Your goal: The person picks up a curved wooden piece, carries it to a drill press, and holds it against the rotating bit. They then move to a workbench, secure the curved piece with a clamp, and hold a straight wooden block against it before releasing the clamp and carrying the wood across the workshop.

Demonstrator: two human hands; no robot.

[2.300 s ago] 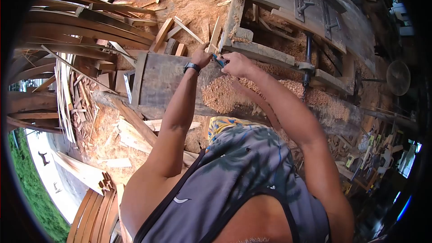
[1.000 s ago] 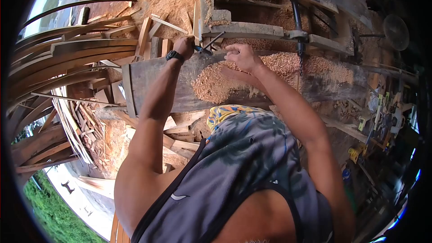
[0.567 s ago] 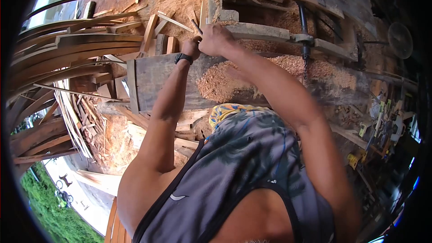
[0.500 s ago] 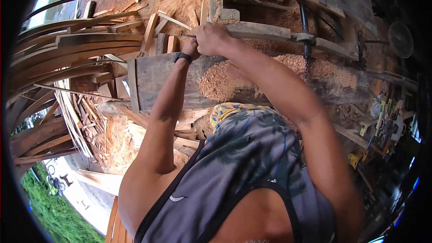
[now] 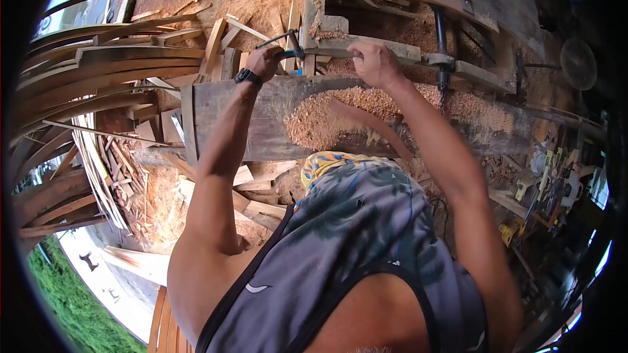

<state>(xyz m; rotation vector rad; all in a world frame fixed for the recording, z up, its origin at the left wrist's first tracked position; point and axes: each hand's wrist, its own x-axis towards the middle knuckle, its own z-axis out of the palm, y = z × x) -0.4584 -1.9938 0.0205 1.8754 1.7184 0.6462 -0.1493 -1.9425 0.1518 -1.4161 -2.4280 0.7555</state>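
My left hand (image 5: pixel 263 63), with a black watch at the wrist, is wrapped around a dark C-clamp (image 5: pixel 294 50) with a thin bar handle. The clamp is beside the end of a long timber frame (image 5: pixel 366 47). Just in front of that frame my right hand (image 5: pixel 377 65) is held in a loose fist, apart from the clamp, with nothing visible in it. Below both hands runs a wide dark plank (image 5: pixel 245 114) strewn with wood chips (image 5: pixel 320 121). A curved strip of wood (image 5: pixel 376 124) lies among the chips.
A black drill shaft with its bit (image 5: pixel 442 72) stands over the plank on the right. Curved timbers (image 5: pixel 137 59) are stacked on the left. Thin offcuts (image 5: pixel 124 176) and sawdust (image 5: pixel 242 0) cover the ground. Yellow tools (image 5: pixel 523 189) are at the far right.
My hands were together at the frame's end. Now the right hand has come away to the right, and the left has shifted slightly left, bringing the clamp into sight.
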